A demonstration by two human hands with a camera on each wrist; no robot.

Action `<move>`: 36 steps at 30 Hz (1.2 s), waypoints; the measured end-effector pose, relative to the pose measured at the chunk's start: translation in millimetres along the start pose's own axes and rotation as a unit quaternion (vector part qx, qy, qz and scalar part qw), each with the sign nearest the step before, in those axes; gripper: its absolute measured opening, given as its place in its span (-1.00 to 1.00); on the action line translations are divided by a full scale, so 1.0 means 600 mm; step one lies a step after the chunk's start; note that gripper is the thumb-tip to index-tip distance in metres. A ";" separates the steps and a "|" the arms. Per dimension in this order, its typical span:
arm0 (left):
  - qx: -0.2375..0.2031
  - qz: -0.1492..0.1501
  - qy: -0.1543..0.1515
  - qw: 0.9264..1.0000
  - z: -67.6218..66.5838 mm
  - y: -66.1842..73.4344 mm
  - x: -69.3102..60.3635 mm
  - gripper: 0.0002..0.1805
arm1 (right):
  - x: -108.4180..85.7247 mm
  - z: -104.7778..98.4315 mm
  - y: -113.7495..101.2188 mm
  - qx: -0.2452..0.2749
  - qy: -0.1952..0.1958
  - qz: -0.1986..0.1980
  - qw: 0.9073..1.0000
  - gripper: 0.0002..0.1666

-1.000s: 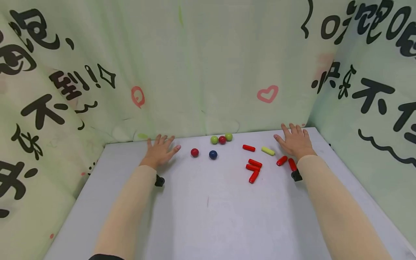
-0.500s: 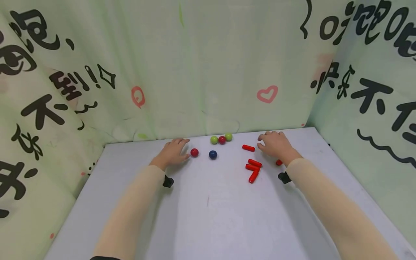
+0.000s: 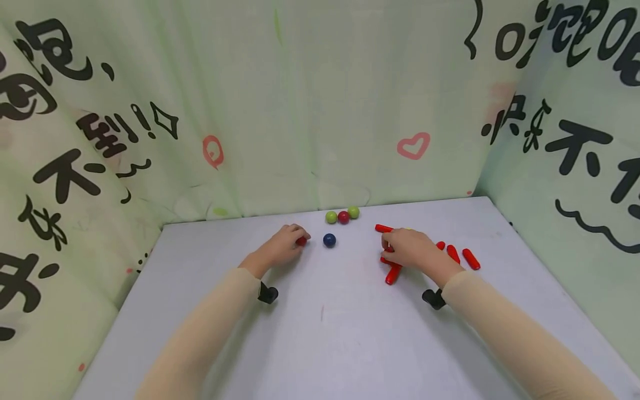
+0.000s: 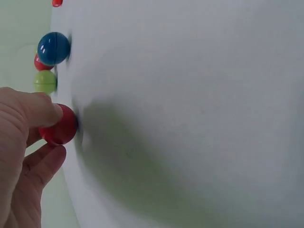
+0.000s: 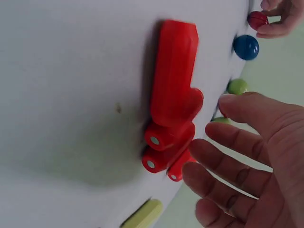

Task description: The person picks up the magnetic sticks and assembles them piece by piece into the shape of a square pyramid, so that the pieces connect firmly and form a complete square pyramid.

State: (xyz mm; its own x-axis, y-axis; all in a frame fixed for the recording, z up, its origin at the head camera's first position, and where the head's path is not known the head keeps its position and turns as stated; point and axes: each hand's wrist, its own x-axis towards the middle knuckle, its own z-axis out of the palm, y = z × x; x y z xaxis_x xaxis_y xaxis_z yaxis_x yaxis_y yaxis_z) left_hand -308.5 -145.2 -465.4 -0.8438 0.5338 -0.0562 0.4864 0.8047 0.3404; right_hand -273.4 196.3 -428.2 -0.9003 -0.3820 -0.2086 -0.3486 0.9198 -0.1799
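Observation:
My left hand [image 3: 280,247] pinches a red ball [image 4: 61,126] between thumb and fingertips, low on the white table. A dark blue ball [image 3: 329,240] lies just right of it. My right hand [image 3: 412,247] is over a cluster of red rods with small metal discs in their ends; its fingers are bent and spread from the thumb, with nothing gripped between them. One faceted red rod [image 5: 175,71] of that cluster lies nearest the right wrist camera, and another red rod [image 3: 393,274] shows below the hand in the head view. The hand partly hides the cluster there.
Two green balls [image 3: 331,217] and a second red ball [image 3: 343,217] sit at the table's back edge. More red rods [image 3: 471,259] lie right of my right hand. A yellow-green rod [image 5: 142,214] is near the cluster. Curtains [image 3: 310,111] with writing enclose the table.
Both hands have come inward from lying spread near the back edge. The left hand has taken hold of the red ball; the right has moved left and nearer, over the red rods.

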 end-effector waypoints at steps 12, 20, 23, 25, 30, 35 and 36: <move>-0.029 0.029 -0.001 0.999 0.007 0.033 -0.049 -0.65 | -0.015 0.028 -0.010 -0.053 0.023 -0.020 0.998 -0.69; -0.052 0.005 -0.012 0.999 0.016 0.068 -0.080 -0.66 | -0.013 0.032 -0.037 -0.006 0.060 -0.034 0.998 -0.60; -0.054 0.002 -0.019 0.998 0.022 0.082 -0.087 -0.63 | -0.015 0.036 -0.058 0.020 0.046 -0.035 0.998 -0.59; -0.050 0.007 -0.022 0.998 0.028 0.092 -0.089 -0.62 | -0.018 0.042 -0.073 0.029 0.040 -0.040 0.998 -0.62; -0.039 0.012 -0.021 0.999 0.040 0.115 -0.096 -0.63 | -0.029 0.060 -0.109 0.062 0.042 -0.062 0.995 -0.71; -0.048 -0.005 -0.027 0.998 0.046 0.132 -0.102 -0.63 | -0.038 0.075 -0.142 0.092 0.033 -0.079 0.992 -0.73; -0.049 -0.006 -0.027 0.998 0.047 0.134 -0.103 -0.62 | -0.040 0.077 -0.147 0.097 0.033 -0.084 0.991 -0.73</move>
State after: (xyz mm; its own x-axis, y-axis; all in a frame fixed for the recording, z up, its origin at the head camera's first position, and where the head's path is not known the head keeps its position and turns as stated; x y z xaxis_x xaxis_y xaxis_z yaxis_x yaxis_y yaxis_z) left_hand -210.9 -106.0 -461.1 -0.8347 0.5393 -0.1112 0.4487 0.7833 0.4302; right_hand -208.9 120.3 -451.8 -0.8514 -0.5151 -0.0989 -0.4432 0.8073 -0.3896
